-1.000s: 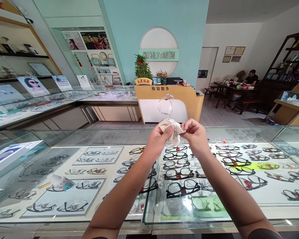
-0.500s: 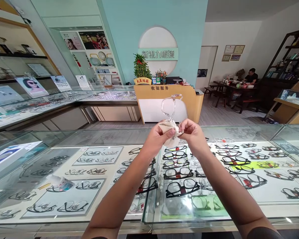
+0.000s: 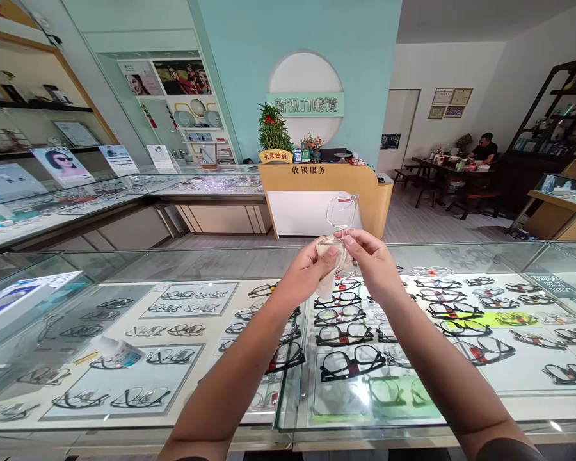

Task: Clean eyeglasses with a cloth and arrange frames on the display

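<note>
In front of me, above the glass counter, I hold a pair of clear-framed glasses [image 3: 342,213] upright on end, one lens pointing up. My left hand [image 3: 310,272] is closed on a cream cleaning cloth [image 3: 325,285], which is folded about the lower lens; its thumb presses on the cloth. The fingers of my right hand [image 3: 370,261] pinch the glasses near the bridge, just above the cloth. The lower lens is mostly hidden by the cloth and fingers.
Below my arms is a glass display counter [image 3: 297,422] with rows of eyeglasses [image 3: 351,363] inside. A white container [image 3: 118,352] and a white-and-blue box [image 3: 22,298] are at the left. Beyond stands a cashier desk [image 3: 379,198]; a person [image 3: 484,150] sits at a far table.
The glasses have turned and shifted slightly right and down. My right fingers have moved from the cloth's edge to the frame near the bridge. My left hand stays closed on the cloth.
</note>
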The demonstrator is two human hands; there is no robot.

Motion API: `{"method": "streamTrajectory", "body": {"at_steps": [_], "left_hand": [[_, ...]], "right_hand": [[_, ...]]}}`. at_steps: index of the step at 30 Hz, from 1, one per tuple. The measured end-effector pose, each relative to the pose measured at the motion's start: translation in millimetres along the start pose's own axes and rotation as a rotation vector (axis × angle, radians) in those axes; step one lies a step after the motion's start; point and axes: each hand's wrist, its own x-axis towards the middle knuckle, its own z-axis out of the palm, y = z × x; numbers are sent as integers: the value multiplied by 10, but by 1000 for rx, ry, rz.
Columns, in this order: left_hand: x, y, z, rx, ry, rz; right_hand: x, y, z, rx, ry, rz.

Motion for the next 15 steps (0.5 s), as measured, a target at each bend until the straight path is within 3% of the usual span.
{"method": "streamTrajectory", "body": {"at_steps": [7, 15], "left_hand": [[26, -33, -70, -58, -107, -77], [15, -77, 96, -76, 42, -9]], "right_hand": [[-21, -43, -12, 74, -29, 42], [-36, -72, 26, 96, -78, 78]]}}
